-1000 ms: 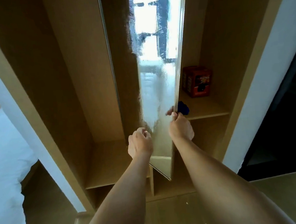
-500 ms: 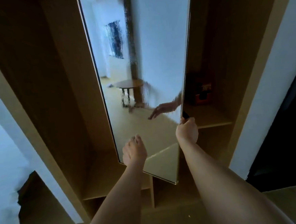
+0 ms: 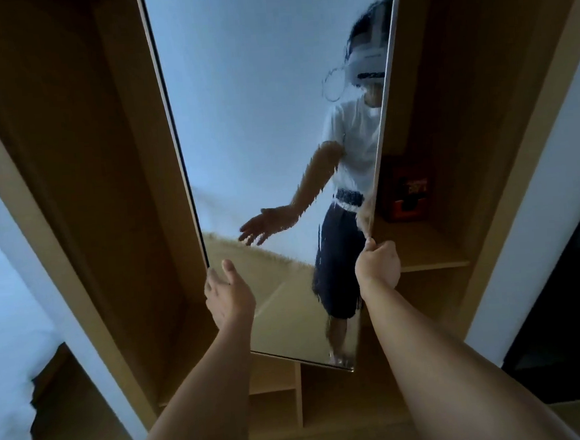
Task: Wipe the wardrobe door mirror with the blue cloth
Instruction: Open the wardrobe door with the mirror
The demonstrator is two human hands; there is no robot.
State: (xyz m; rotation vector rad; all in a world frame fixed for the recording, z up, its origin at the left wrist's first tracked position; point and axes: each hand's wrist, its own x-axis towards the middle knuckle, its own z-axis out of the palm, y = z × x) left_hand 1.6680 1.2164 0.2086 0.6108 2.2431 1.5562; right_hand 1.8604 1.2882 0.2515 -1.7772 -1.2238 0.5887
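Mirror (image 3: pixel 257 119) on the wardrobe door fills the middle of the view, from 12 o'clock down to 6. Right hand (image 3: pixel 378 265) at 3 o'clock grips the mirror's right edge, fingers curled round it. Left hand (image 3: pixel 228 294) hovers relaxed and empty near the lower left edge at 8 o'clock. Red box (image 3: pixel 406 191) sits on the shelf (image 3: pixel 431 254) behind. Blue cloth cannot be seen.

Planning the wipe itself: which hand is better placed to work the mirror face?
Left. The left hand is open and holds nothing, right in front of the mirror. The right hand pinches the door's edge, steadying it. No cloth shows.
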